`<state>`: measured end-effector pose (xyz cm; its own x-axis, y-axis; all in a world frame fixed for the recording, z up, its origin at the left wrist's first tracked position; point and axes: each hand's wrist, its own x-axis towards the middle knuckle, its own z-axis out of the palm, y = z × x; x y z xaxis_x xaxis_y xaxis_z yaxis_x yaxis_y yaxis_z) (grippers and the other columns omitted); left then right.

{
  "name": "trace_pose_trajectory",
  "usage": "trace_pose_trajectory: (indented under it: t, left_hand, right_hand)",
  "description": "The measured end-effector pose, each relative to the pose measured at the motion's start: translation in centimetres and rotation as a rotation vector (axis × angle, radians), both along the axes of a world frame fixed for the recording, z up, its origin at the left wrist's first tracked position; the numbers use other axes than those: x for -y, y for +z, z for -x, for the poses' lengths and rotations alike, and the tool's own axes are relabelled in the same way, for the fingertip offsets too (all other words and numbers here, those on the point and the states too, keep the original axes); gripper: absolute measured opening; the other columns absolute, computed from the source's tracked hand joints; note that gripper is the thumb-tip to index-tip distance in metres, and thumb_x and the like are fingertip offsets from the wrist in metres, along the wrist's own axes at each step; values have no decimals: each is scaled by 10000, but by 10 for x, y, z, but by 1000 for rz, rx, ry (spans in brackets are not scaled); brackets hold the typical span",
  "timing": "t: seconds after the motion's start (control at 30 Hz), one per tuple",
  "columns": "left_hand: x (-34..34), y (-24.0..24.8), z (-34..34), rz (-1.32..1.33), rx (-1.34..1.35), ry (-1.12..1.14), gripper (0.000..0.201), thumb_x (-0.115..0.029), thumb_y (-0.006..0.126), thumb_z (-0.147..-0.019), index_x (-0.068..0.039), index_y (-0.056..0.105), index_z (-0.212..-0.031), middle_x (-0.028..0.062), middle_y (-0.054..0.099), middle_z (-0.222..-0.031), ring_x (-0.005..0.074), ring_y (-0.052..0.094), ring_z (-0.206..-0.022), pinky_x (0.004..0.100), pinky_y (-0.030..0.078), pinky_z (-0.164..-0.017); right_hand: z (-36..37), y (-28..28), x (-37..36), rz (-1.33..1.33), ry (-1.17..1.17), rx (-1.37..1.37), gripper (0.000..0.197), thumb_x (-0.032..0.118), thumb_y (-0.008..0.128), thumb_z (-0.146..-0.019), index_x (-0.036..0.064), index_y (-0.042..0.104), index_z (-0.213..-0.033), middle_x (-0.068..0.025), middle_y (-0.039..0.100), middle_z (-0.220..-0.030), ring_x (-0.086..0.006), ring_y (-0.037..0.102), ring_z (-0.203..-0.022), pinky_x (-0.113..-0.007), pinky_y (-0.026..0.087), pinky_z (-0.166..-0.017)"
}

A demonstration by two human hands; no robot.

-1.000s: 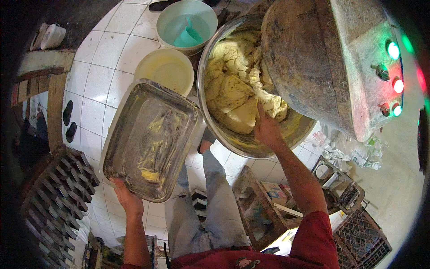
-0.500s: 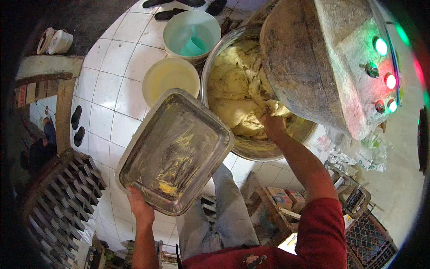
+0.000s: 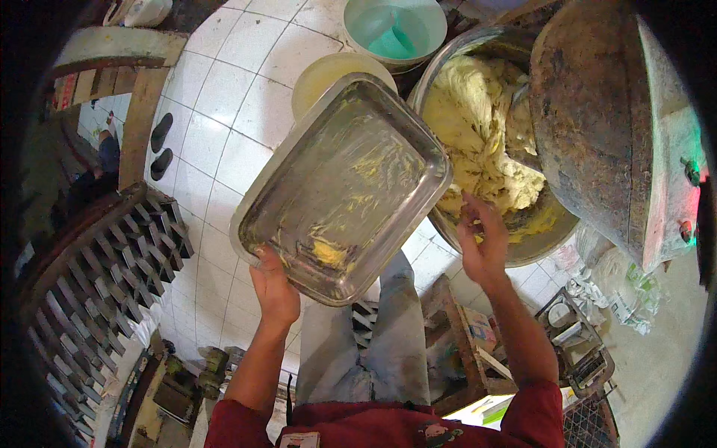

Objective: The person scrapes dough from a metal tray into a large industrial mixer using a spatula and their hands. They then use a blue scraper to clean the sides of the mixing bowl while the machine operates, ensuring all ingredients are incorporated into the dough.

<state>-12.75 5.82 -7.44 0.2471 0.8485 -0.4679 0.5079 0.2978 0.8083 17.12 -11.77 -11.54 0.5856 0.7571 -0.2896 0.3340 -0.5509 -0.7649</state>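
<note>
Looking down through the head camera, I have the left grip (image 3: 275, 290) closed on the tray (image 3: 340, 175), thumb over the rim at its near left corner, the other fingers mostly hidden underneath. The tray is held up off the floor (image 3: 224, 93), in front of the body and left of the bowl (image 3: 554, 224). It sits askew in my view, its right corner overlapping the bowl's rim; I can't tell whether the two touch. Yellow smears streak its inside, with the thickest patch toward the near edge.

My right grip (image 3: 484, 243) is at the near side of the bowl, fingers loosely bent and parted, nothing visible between them. Its fingertips are right by the dough (image 3: 469, 112), but I can't make out contact. The dough lies in the bowl, pale and folded, with a rough lump on the side toward the machine (image 3: 597, 123). That brown, rounded housing covers the bowl's far right part.

Beyond the tray I see a yellow basin (image 3: 326, 73), partly hidden by it, and next to that a bucket (image 3: 441, 46) with a green cup (image 3: 393, 41) inside. Black slippers (image 3: 161, 132) lie on the tiles to the left.
</note>
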Motion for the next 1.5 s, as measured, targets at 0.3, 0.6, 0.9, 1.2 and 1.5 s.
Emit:
trace_pose_trajectory:
  t: [0.3,0.6,0.9,1.2,1.5]
  left_hand:
    - [3,19,-45,132,360,15,592,-433,414,-1087,-1,326,-1483,112,473,-1430,201,459,-1292,378,399,-1085]
    - [6,17,-61,183,249,226,531,-367,402,-1098,-12,334,-1486,112,494,-1428,191,467,-1303,365,388,-1093]
    - [1,18,-53,229,433,197,492,-346,387,-1099,31,426,-1412,133,548,-1351,193,546,-1195,347,455,-1000]
    - [4,15,-53,-69,262,-66,449,-258,402,-1087,49,421,-1413,177,477,-1407,241,488,-1261,393,389,-1071]
    - [16,-57,63,-679,-494,-660,467,-125,389,-1049,126,362,-1442,240,511,-1394,332,526,-1227,450,379,-1079]
  right_hand:
    - [41,74,-61,273,738,420,892,834,394,-854,225,480,-1500,-235,107,-1660,-558,-9,-1492,-789,-45,-1087]
    - [72,76,-73,45,878,176,803,765,525,-843,199,577,-1409,-193,158,-1662,-551,90,-1486,-820,103,-1057]
    - [47,76,-71,-145,609,-68,825,769,500,-866,216,519,-1478,-278,-14,-1659,-554,-132,-1489,-697,-82,-1141]
    - [75,81,-78,-11,821,-64,650,609,527,-939,182,562,-1428,-284,39,-1655,-620,-52,-1463,-813,-51,-1055]
    - [55,49,-39,-498,122,-1052,561,308,693,-862,69,615,-1363,-248,19,-1671,-382,-13,-1552,-518,78,-1215]
